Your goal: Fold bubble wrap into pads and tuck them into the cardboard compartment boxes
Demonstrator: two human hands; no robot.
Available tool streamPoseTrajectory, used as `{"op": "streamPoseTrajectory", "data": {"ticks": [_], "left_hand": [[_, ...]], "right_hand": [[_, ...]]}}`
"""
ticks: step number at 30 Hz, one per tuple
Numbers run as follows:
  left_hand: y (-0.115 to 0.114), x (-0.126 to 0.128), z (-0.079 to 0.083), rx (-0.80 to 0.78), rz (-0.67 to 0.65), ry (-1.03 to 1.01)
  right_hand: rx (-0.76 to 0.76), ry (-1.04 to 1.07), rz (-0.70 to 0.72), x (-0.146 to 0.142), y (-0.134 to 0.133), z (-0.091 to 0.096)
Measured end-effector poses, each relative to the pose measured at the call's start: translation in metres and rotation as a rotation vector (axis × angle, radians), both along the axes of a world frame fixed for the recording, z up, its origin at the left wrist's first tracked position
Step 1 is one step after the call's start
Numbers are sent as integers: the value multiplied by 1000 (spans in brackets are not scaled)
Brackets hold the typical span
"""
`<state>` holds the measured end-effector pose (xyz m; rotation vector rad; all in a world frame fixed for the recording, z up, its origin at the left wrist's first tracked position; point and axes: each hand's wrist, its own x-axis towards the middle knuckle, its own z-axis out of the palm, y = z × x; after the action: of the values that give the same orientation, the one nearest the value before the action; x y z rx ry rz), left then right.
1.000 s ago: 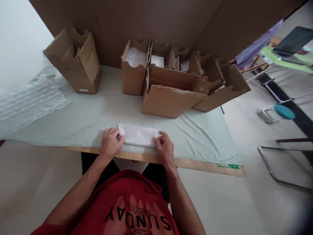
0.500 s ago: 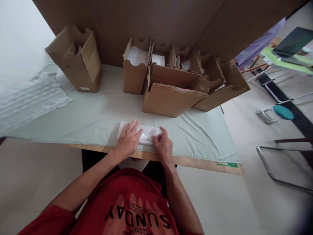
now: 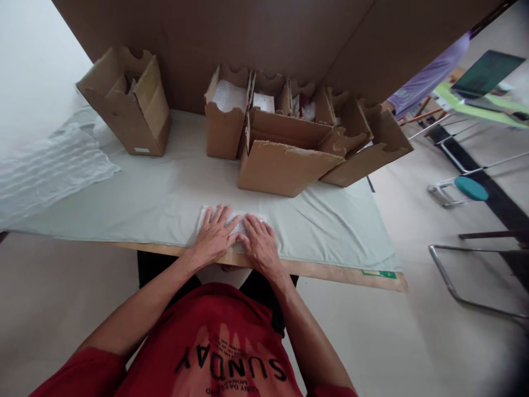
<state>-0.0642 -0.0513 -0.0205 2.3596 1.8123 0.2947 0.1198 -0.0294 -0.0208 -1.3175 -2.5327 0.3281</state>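
Observation:
A flat piece of bubble wrap (image 3: 238,225) lies on the cloth-covered table close to its front edge. My left hand (image 3: 215,234) rests flat across the left part of it, fingers spread. On the right part lies my right hand (image 3: 260,242), palm down with its fingers stretched out. The two thumbs nearly meet over the wrap. Most of the bubble wrap is hidden under both hands, and I cannot tell whether anything is inside it.
Several open cardboard boxes (image 3: 289,168) stand beyond my hands. Another tall cardboard box (image 3: 142,110) is at the back left, beside a large bubble wrap sheet (image 3: 49,171). A brown panel (image 3: 231,38) closes off the back. At right are a person's purple sleeve (image 3: 430,74) and a stool (image 3: 471,188).
My right hand has moved left from the wrap's right end and flattened onto it, its pinched fingers now stretched out. My left hand stays in nearly the same place.

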Motion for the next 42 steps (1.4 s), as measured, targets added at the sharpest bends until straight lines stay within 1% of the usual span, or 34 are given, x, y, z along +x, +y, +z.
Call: {"op": "streamPoseTrajectory", "data": {"ticks": [4, 6, 8, 12, 14, 17, 19, 21, 22, 23, 25, 27, 28, 29, 31, 33, 34, 37, 42], "left_hand": [[-5, -15, -2, 19, -29, -6], [-6, -21, -3, 15, -45, -1], [-5, -22, -2, 7, -50, 5], [-2, -15, 3, -12, -29, 6], [1, -9, 7, -11, -5, 4], [4, -7, 20, -11, -1, -47], [4, -10, 35, -30, 12, -189], [2, -16, 53, -108, 56, -462], [1, -19, 62, -174, 89, -639], [-2, -20, 69, -248, 121, -833], [-8, -19, 78, -395, 186, -1219], [-14, -11, 77, -525, 258, -1519], [-17, -5, 74, -585, 300, -1624], [-20, 1, 70, -640, 341, -1699], [-27, 9, 62, -710, 397, -1785], [-32, 11, 56, -713, 395, -1810], [-34, 10, 54, -707, 379, -1806], [-33, 4, 48, -637, 370, -1762], [-28, 2, 37, -398, 406, -1631]], "right_hand": [[19, -33, 70, 42, -1, 2], [24, -44, 110, 53, 0, 3], [50, -54, 134, 56, 3, 4], [112, -27, 202, 48, 12, 9], [118, 6, 224, 44, 17, 18], [129, 91, 170, 40, 26, 43], [144, 240, 86, 41, 32, 63], [123, 463, -22, 42, 35, 79], [80, 589, -71, 42, 36, 84], [4, 712, -104, 40, 34, 87], [-250, 917, -95, 33, 28, 86], [-548, 1034, -33, 18, 19, 77], [-665, 1064, -23, 10, 14, 72], [-745, 1085, -39, 2, 10, 67], [-813, 1125, -136, -11, 4, 60], [-833, 1146, -232, -16, 3, 57], [-845, 1138, -253, -16, 4, 56], [-883, 1053, -227, -12, 7, 57], [-883, 980, -128, -5, 3, 50]]}}
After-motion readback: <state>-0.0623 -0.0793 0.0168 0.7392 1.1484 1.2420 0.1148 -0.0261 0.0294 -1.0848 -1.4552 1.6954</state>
